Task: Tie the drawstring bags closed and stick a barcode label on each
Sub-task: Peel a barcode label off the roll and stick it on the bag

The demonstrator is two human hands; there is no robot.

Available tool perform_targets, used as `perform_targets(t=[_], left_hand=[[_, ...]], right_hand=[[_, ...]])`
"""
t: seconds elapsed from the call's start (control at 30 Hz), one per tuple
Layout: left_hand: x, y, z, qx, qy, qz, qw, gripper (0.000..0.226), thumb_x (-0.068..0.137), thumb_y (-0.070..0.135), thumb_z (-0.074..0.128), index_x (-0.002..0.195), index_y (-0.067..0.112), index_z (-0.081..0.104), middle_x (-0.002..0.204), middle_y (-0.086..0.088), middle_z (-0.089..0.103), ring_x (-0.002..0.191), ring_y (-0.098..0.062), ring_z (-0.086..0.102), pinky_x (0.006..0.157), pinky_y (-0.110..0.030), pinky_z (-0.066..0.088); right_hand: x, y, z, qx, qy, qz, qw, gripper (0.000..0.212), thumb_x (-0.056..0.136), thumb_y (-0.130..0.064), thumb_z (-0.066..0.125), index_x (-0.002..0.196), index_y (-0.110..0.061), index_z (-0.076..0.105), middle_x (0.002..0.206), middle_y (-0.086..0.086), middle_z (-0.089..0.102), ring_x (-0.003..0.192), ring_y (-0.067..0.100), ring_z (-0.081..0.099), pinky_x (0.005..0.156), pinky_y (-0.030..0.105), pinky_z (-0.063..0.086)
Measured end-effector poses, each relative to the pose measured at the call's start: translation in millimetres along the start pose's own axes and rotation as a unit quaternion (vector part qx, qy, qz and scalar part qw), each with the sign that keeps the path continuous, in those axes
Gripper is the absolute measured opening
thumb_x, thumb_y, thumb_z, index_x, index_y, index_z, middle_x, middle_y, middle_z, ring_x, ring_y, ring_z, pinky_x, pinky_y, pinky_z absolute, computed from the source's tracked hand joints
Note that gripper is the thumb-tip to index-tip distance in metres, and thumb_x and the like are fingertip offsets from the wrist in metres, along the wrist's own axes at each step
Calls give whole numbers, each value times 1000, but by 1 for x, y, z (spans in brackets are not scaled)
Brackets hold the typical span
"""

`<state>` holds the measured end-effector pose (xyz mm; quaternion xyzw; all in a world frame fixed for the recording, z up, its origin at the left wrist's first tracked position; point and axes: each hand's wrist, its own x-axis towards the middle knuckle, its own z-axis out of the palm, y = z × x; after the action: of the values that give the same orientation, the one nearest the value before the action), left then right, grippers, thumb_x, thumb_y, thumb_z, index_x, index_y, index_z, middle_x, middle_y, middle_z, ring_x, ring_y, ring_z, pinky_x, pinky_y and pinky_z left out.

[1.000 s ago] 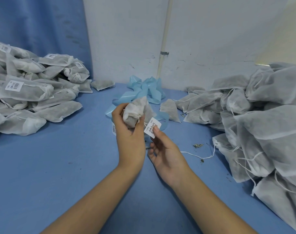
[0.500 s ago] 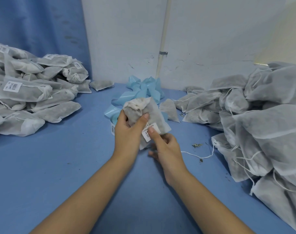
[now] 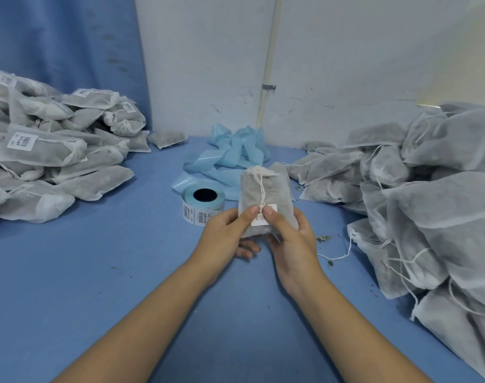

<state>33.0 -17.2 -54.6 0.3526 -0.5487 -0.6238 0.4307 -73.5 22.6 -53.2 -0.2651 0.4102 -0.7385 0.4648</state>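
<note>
A blue table ran back to a white wall, with a blue curtain at the far left. On the table's right side lay the biggest heap, unlabelled drawstring bags of thin white non-woven fabric, loose cords trailing from their mouths and dark filling showing dimly through the cloth. On the left lay a lower pile of finished bags, mouths cinched, several with a white barcode sticker facing up; the same dark, crumbly dried matter showed through them. At the back centre, a tangle of pale blue label backing strip sat against the wall.

In front of it, raised above the table, one filled drawstring bag stood upright, its mouth gathered shut at the top and its cord hanging down the front. The left hand and right hand held it from either side, fingers curled behind it and both thumbs pressed on a barcode label low on its front. Just beside the left hand, a roll of labels rested on the table. Near the right hand lay a stray cord and dried leaf bits.
</note>
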Motion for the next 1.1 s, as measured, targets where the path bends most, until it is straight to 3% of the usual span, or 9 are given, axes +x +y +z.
perform_targets(t=[0.33, 0.5, 0.57, 0.6, 0.67, 0.7, 0.77, 0.9, 1.1], left_hand=[[2, -1, -4, -47, -55, 13, 997, 28, 95, 39, 50, 98, 12, 54, 55, -11, 58, 39, -23, 55, 38, -23, 44], [2, 9, -13, -27, -49, -6, 998, 31, 83, 35, 63, 95, 7, 56, 53, -8, 57, 37, -18, 51, 37, -21, 40], [6, 17, -16, -137, 5, 29, 990, 18, 88, 22, 60, 97, 7, 59, 68, -8, 66, 50, -16, 62, 45, -23, 49], [9, 23, -18, -216, 24, 56, 974, 21, 90, 17, 58, 109, 7, 59, 89, -7, 71, 67, -14, 70, 55, -24, 55], [14, 30, -25, -337, 43, 89, 936, 62, 90, 7, 56, 146, 6, 30, 137, -2, 54, 104, -11, 66, 76, -29, 58], [15, 31, -28, -360, 47, 93, 927, 77, 88, 3, 56, 151, 8, 11, 147, 1, 43, 112, -10, 62, 81, -32, 58], [12, 31, -29, -335, 35, 90, 937, 81, 87, -3, 54, 152, 13, 8, 149, 5, 40, 115, -11, 60, 84, -34, 57], [7, 24, -19, -237, 6, 65, 969, 60, 92, -1, 52, 145, 13, 29, 136, 4, 55, 110, -16, 64, 83, -32, 57], [1, 20, 7, 85, -20, 126, 988, 26, 90, 0, 57, 98, 23, 66, 96, 12, 72, 86, 3, 65, 71, -9, 46]], right_hand=[[0, 2, 1, 12, 3, 1, 1000, 12, 87, -12, 66, 96, -8, 59, 87, 7, 68, 68, 11, 65, 56, 21, 51], [3, 3, -1, -27, 10, 6, 1000, 19, 83, -24, 69, 95, -12, 60, 84, 0, 69, 70, 9, 65, 58, 19, 51], [4, 3, -2, -39, 17, 24, 999, 19, 82, -27, 71, 92, -14, 61, 79, -4, 68, 68, 8, 62, 57, 18, 50], [5, 4, -3, -42, 19, 31, 998, 17, 82, -25, 71, 92, -14, 62, 76, -6, 67, 66, 8, 61, 57, 17, 49], [5, 5, -3, -50, 12, 36, 998, 11, 84, -18, 70, 92, -14, 64, 72, -6, 65, 64, 7, 60, 57, 17, 49], [6, 6, -4, -53, 11, 35, 998, 9, 85, -14, 70, 92, -13, 65, 71, -6, 64, 63, 7, 60, 58, 18, 49], [6, 7, -5, -60, 11, 34, 998, 6, 86, -9, 67, 91, -12, 65, 69, -5, 63, 63, 7, 60, 59, 18, 49], [8, 7, -7, -46, 19, 38, 998, 10, 88, -3, 63, 88, -12, 65, 66, -4, 62, 62, 8, 59, 60, 18, 50], [18, -1, -15, -103, 32, -14, 994, 15, 90, 3, 55, 91, -9, 65, 81, 1, 66, 65, 6, 62, 63, 17, 52]])
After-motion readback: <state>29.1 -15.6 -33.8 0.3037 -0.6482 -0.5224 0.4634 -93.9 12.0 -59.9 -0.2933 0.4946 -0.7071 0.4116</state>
